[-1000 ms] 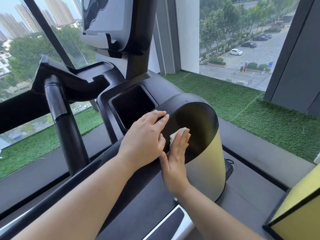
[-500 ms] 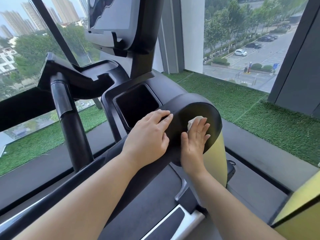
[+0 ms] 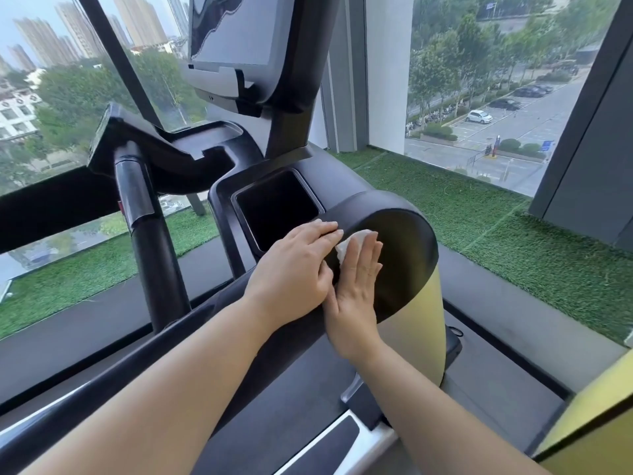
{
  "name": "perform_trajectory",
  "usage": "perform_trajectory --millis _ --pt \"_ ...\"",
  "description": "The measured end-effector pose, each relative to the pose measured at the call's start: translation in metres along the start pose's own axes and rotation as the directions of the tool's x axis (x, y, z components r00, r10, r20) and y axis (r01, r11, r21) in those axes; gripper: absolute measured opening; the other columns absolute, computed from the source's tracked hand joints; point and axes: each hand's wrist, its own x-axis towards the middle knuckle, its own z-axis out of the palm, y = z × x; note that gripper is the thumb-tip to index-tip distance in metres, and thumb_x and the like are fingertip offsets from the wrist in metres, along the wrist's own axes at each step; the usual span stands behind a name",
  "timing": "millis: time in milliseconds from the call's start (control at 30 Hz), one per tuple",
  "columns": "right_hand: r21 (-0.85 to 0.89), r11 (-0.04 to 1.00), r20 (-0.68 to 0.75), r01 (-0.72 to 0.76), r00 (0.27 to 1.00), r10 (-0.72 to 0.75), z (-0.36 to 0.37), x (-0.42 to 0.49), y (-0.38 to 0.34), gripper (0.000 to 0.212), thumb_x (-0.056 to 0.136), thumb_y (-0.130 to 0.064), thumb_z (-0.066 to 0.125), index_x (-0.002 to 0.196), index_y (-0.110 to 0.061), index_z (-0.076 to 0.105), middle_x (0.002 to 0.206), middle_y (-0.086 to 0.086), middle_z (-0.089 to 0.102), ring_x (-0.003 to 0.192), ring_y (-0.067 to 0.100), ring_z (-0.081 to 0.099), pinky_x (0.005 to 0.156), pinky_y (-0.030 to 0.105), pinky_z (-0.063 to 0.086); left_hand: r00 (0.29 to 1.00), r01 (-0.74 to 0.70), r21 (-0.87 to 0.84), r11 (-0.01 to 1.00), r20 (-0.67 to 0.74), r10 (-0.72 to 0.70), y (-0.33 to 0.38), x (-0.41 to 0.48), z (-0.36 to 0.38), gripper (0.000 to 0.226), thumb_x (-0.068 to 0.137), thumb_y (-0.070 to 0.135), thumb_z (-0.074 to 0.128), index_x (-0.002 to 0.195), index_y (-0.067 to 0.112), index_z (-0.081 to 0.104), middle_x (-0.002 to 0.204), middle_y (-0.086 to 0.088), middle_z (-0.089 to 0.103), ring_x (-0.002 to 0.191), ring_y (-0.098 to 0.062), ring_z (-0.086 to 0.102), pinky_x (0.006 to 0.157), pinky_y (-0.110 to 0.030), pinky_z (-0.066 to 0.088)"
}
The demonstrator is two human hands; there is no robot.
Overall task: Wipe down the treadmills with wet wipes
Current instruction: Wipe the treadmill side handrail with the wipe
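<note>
1. Nearest, under both forearms, is the treadmill's foot rail (image 3: pixel 329 443), silver with a black pad. No wipe is touching it.
2. The right hand (image 3: pixel 356 286) lies flat, fingers straight and together. It presses the wet wipe (image 3: pixel 352 242) against the round black end face (image 3: pixel 404 262) of the treadmill arm. Only a crumpled white edge of the wipe shows, past the fingertips and between the two hands.
3. The left hand (image 3: pixel 294 269) is flat too, with straight fingers, and holds nothing. It rests on top of the arm, close against the right hand, and seems to be steadying the person.
4. This looks like the middle of wiping that end face. To do it well, I would spread the bunched wipe so more of it sits under the palm. Keep the pressure even, work in overlapping arcs out to the curved rim, and then move the left hand to clean the patch beneath it.
5. Just below the face is the yellow side panel (image 3: pixel 421 323), and just behind the left hand is a square recessed tray (image 3: pixel 277 210). Its corners will likely need a fingertip pushed into the wipe.
6. Farther off are the upright black handle (image 3: pixel 144 214) and the screen (image 3: pixel 236 39), both probably much touched and worth fresh wipe.
7. Beyond lie green turf (image 3: pixel 479 214) and the windows.
</note>
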Motion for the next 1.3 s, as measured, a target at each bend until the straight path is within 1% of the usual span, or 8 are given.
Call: perform_trajectory --millis 100,267,433,667,833,1000,1167,1300 --pt "-0.075 0.990 0.065 0.124 0.991 -0.119 -0.013 0.002 0.021 0.066 0.093 -0.062 0.011 0.144 -0.038 -0.024 0.149 -0.013 -0.033 0.138 0.006 -0.032 0.110 0.022 -0.023 0.996 0.066 -0.114 0.991 -0.048 -0.072 0.000 -0.003 -0.005 0.044 0.090 0.009 0.049 0.133 0.017 0.054 0.132 0.006 0.052 0.124 -0.009 0.042 0.100 -0.012 0.025" --pt "0.008 0.997 0.012 -0.080 0.997 0.079 -0.027 0.026 0.011 0.070 0.082 -0.065 0.007 0.137 -0.033 -0.022 0.147 -0.013 -0.033 0.131 -0.002 -0.039 0.110 0.022 -0.025 0.988 0.130 -0.252 0.959 -0.052 -0.147 -0.007 -0.020 -0.018 0.036 0.092 0.005 0.048 0.123 0.019 0.062 0.113 0.015 0.052 0.092 0.001 0.049 0.080 0.000 0.032" --pt "-0.127 0.972 0.167 0.196 0.971 -0.174 -0.018 0.001 0.011 0.072 0.090 -0.069 0.002 0.143 -0.026 -0.019 0.147 -0.012 -0.034 0.138 0.006 -0.034 0.109 0.023 -0.026 0.990 0.123 -0.229 0.966 -0.046 -0.137 -0.018 -0.042 -0.025 0.036 0.090 0.003 0.050 0.119 0.018 0.065 0.115 0.018 0.053 0.102 0.008 0.047 0.086 0.003 0.029" --pt "-0.061 0.998 0.066 0.005 0.998 -0.001 -0.019 0.015 0.001 0.070 0.087 -0.063 0.008 0.139 -0.031 -0.026 0.146 -0.014 -0.036 0.135 0.003 -0.036 0.108 0.022 -0.026 0.989 0.122 -0.149 0.981 -0.070 -0.133 -0.017 -0.050 -0.017 0.041 0.086 0.017 0.042 0.119 0.017 0.066 0.121 0.013 0.058 0.112 -0.003 0.048 0.088 0.001 0.026" --pt "-0.171 0.945 0.138 0.280 0.956 -0.258 -0.008 -0.004 0.020 0.064 0.095 -0.063 0.006 0.141 -0.039 -0.032 0.149 -0.014 -0.039 0.141 0.014 -0.029 0.112 0.030 -0.023 0.988 0.113 -0.102 0.988 -0.092 -0.123 -0.017 -0.049 -0.014 0.044 0.084 0.020 0.041 0.120 0.017 0.065 0.120 0.012 0.058 0.112 -0.004 0.047 0.090 -0.004 0.026" --pt "-0.025 0.999 0.002 -0.027 1.000 0.027 -0.011 0.013 0.003 0.067 0.088 -0.064 0.010 0.140 -0.034 -0.020 0.149 -0.010 -0.031 0.135 0.001 -0.036 0.111 0.027 -0.024 0.988 0.103 -0.081 0.991 -0.105 -0.111 -0.016 -0.051 -0.013 0.043 0.084 0.018 0.042 0.120 0.016 0.065 0.120 0.010 0.059 0.111 -0.005 0.048 0.089 -0.009 0.030" --pt "-0.123 0.933 0.131 0.339 0.937 -0.323 -0.001 -0.013 0.011 0.062 0.098 -0.059 0.008 0.145 -0.037 -0.025 0.152 -0.013 -0.034 0.143 0.015 -0.025 0.112 0.029 -0.022 0.989 0.094 -0.068 0.993 -0.109 -0.101 -0.017 -0.051 -0.013 0.043 0.084 0.018 0.042 0.121 0.015 0.065 0.121 0.009 0.060 0.112 -0.009 0.052 0.091 -0.017 0.035" --pt "0.031 0.999 0.025 0.013 1.000 -0.014 -0.019 0.010 0.029 0.060 0.094 -0.054 0.014 0.141 -0.036 -0.018 0.148 -0.016 -0.031 0.135 -0.001 -0.033 0.114 0.031 -0.020 0.991 0.082 -0.059 0.995 -0.103 -0.088 -0.017 -0.052 -0.013 0.044 0.084 0.017 0.041 0.121 0.015 0.065 0.121 0.009 0.059 0.110 -0.005 0.049 0.088 -0.010 0.031"
